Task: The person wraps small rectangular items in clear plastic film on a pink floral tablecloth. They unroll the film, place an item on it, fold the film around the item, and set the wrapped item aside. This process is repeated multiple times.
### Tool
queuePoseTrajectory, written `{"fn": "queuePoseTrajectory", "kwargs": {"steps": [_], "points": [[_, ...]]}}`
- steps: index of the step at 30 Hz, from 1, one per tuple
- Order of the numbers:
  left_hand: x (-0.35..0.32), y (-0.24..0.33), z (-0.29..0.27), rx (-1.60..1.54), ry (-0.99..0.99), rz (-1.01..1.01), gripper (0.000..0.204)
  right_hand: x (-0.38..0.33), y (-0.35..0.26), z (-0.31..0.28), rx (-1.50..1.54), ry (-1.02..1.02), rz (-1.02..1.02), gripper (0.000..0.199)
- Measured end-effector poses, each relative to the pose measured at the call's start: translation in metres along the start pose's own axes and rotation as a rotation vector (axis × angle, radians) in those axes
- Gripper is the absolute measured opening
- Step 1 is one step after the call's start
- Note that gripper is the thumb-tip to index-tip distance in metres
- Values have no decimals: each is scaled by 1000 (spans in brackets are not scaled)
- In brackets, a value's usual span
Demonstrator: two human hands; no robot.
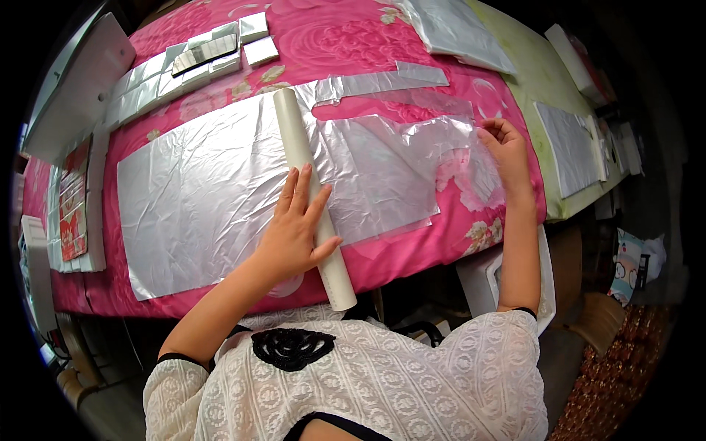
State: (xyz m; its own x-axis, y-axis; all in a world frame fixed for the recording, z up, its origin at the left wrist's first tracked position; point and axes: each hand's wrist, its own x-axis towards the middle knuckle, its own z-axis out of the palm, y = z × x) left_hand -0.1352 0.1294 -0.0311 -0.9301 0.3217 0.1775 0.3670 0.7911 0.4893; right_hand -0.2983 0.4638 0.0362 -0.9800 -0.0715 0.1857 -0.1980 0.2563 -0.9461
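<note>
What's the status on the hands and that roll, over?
Left hand flat on the cream roll, fingers spread. Right hand pinching the clear film's edge. Silver sheet spread flat beneath on the pink cloth. Nothing blocking.

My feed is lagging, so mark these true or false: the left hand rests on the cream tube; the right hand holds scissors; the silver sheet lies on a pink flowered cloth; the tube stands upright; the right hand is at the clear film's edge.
1. The left hand rests on the cream tube: true.
2. The right hand holds scissors: false, none show; its fingers touch clear film.
3. The silver sheet lies on a pink flowered cloth: true.
4. The tube stands upright: false, it lies flat across the sheet.
5. The right hand is at the film's right edge: true.
</note>
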Motion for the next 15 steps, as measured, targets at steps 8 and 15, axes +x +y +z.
{"fn": "queuePoseTrajectory", "kwargs": {"steps": [8,15], "points": [[-14,7,-16,-1516,78,-424,47,-109,-77,152,7,-831,-103,35],[-43,-13,-30,-1337,-112,-738,28,-138,-79,181,200,-1270,-180,52]]}}
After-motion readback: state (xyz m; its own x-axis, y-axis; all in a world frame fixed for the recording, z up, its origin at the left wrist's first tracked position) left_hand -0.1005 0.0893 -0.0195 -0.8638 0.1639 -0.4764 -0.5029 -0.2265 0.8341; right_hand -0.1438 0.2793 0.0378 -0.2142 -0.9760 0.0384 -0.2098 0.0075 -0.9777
